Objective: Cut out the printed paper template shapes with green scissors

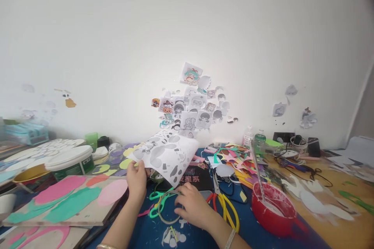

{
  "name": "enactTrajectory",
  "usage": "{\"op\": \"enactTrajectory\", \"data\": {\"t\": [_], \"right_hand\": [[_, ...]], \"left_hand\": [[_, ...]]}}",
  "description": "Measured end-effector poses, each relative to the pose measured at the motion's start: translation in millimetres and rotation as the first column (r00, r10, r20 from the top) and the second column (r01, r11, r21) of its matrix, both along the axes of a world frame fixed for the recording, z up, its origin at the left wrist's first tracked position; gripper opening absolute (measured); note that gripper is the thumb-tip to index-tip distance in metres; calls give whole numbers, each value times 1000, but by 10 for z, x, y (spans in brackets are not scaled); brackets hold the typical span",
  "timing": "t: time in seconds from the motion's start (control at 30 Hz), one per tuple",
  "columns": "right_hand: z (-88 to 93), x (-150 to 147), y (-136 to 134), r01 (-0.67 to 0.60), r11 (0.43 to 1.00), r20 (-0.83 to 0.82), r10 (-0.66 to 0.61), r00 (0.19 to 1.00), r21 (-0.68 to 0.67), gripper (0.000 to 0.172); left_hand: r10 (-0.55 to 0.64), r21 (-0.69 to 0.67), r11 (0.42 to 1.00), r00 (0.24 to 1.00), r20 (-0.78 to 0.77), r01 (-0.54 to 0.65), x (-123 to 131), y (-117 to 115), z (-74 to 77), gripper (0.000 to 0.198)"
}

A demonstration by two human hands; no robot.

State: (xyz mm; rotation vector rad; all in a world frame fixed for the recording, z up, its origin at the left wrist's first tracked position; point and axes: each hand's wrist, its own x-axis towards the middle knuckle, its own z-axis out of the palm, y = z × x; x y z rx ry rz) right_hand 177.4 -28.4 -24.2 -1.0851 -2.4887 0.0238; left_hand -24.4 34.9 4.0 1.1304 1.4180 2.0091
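Note:
My left hand (137,179) is closed on the left edge of a white sheet of paper (187,151) printed with grey and black cut-out shapes. The sheet is raised and tilted above the table. Lower and to the right, my right hand (194,206) has its fingers curled at the right side of a thin ring-like roll of tape (160,212), which looks tipped up rather than flat. Green-handled scissors (154,194) lie behind the ring. Right of my right hand are scissors with yellow and red handles (229,210). A black box with red lettering (201,181) lies partly under the sheet.
To the right stands a red pot (274,216) with a stick in white paste. Coloured paper scraps (242,159) are heaped behind it. Boards with pink and green cut-outs (67,198) and a white-lidded tub (70,159) are left. Paper drawings (189,120) cover part of the wall.

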Motion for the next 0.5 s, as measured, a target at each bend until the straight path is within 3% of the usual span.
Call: {"op": "enactTrajectory", "data": {"t": [0.2,0.4,0.5], "right_hand": [[-32,55,30,107,994,20,-107,994,30,19],[-39,20,27,25,998,-6,-25,1000,61,16],[-6,65,57,137,984,-84,-128,988,115,21]], "left_hand": [[-41,21,999,997,-59,42,23,-40,26,29],[-43,33,998,995,-94,46,18,-101,95,30],[-46,47,998,994,-103,51,17,-148,155,27]]}}
